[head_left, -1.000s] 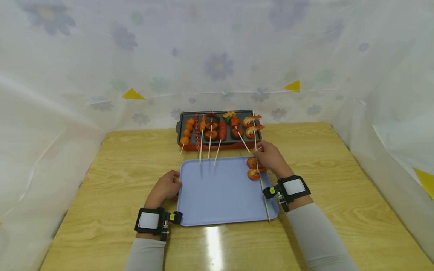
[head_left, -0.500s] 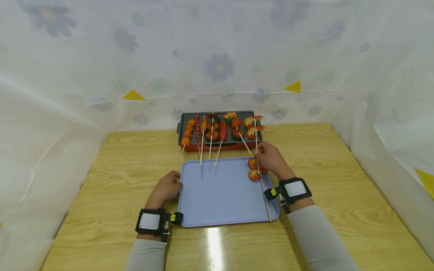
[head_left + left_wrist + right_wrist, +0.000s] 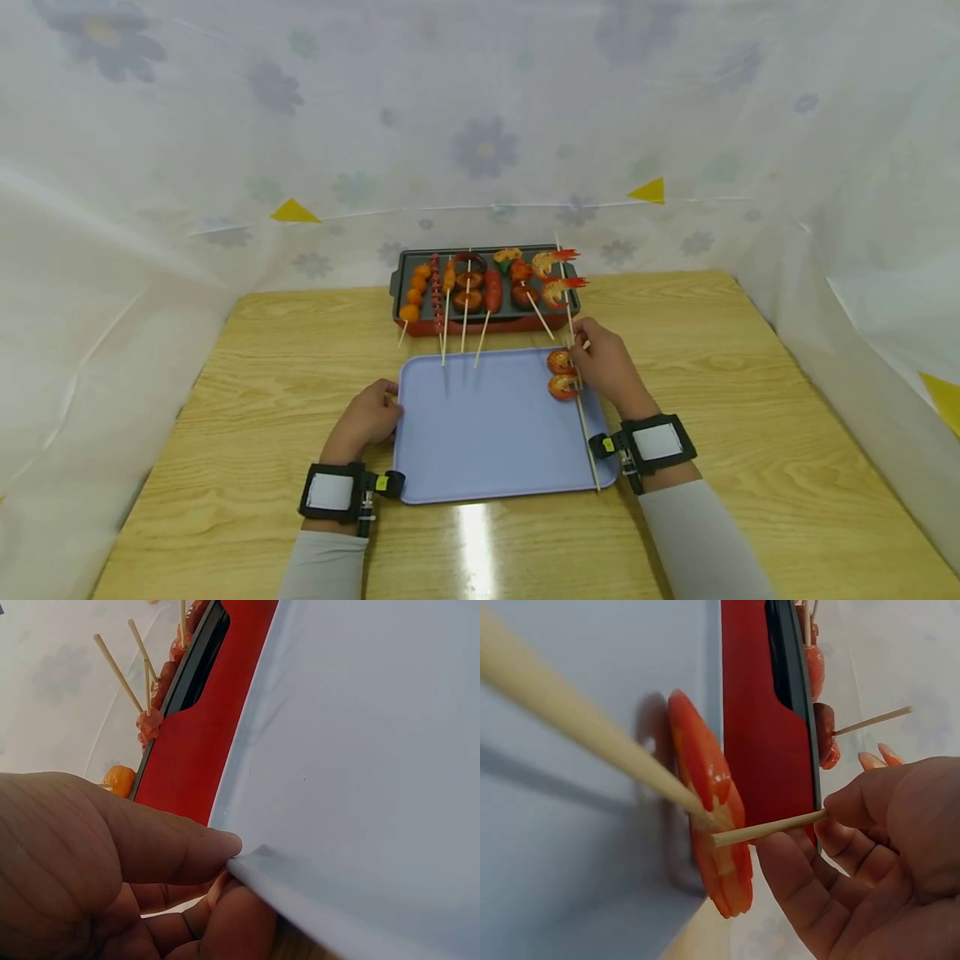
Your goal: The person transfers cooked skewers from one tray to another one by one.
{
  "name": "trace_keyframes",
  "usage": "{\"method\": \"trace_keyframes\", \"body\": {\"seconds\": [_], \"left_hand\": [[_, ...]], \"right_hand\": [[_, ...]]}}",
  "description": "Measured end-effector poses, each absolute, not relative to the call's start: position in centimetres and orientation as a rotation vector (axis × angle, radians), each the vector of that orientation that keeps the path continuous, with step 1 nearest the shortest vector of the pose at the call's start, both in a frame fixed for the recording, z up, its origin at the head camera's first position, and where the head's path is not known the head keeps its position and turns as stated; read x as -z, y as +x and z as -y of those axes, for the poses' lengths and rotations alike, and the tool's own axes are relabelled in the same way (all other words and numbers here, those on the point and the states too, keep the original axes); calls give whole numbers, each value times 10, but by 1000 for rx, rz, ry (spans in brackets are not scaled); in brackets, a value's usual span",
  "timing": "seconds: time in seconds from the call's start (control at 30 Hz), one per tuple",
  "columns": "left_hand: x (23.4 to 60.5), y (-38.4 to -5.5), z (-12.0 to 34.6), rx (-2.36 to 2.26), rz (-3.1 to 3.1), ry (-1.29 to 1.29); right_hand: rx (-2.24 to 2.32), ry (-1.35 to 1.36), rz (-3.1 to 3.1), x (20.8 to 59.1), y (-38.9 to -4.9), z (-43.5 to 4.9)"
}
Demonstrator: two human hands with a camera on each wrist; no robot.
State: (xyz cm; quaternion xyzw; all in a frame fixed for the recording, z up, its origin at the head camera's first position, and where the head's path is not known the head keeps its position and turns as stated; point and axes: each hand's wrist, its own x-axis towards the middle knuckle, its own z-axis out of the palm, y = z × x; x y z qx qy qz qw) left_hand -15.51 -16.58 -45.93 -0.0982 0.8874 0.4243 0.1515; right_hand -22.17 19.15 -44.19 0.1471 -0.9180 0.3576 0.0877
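My left hand [image 3: 369,414] pinches the left rim of a lavender rectangular tray [image 3: 487,433], thumb on top and fingers underneath, as the left wrist view shows. At the tray's far right corner, my right hand [image 3: 609,360] pinches the wooden stick of a shrimp skewer [image 3: 556,293]. Its two orange shrimps overlap the right end of a dark grill pan [image 3: 422,327] with a red front. A second shrimp skewer [image 3: 562,387] lies along the tray's right side, its stick running toward me. In the right wrist view, the pinched stick's end [image 3: 769,829] passes in front of that skewer's shrimp.
On the grill pan lie several other skewers: orange balls [image 3: 413,295], a thin red one [image 3: 436,292], a sausage [image 3: 492,289], brown slices [image 3: 468,298] and mixed pieces [image 3: 521,271]. Their sticks overhang toward the tray. A floral sheet [image 3: 480,150] hangs behind the wooden table [image 3: 285,375].
My right hand has shifted slightly right and toward me. The pinched skewer has tilted, its far tip moving left and up; its shrimps shifted a little. The left hand and tray stay still.
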Motion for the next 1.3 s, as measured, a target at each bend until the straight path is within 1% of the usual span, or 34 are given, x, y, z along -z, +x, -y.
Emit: {"method": "trace_keyframes", "body": {"seconds": [0.23, 0.47, 0.77, 0.97, 1.3], "left_hand": [[459, -155, 165, -1259, -2518, -295], [460, -152, 166, -1247, -2524, -292], [458, -153, 166, -1247, -2522, -286], [456, -154, 165, -1256, -2515, -276], [460, -155, 167, -1249, -2513, -278]], "right_hand": [[-1058, 448, 2688, 435, -207, -188], [-1019, 520, 2610, 432, -196, -175], [-1035, 548, 2584, 413, -182, -171], [-1033, 571, 2560, 402, -176, -171], [-1050, 611, 2547, 395, -167, -164]]}}
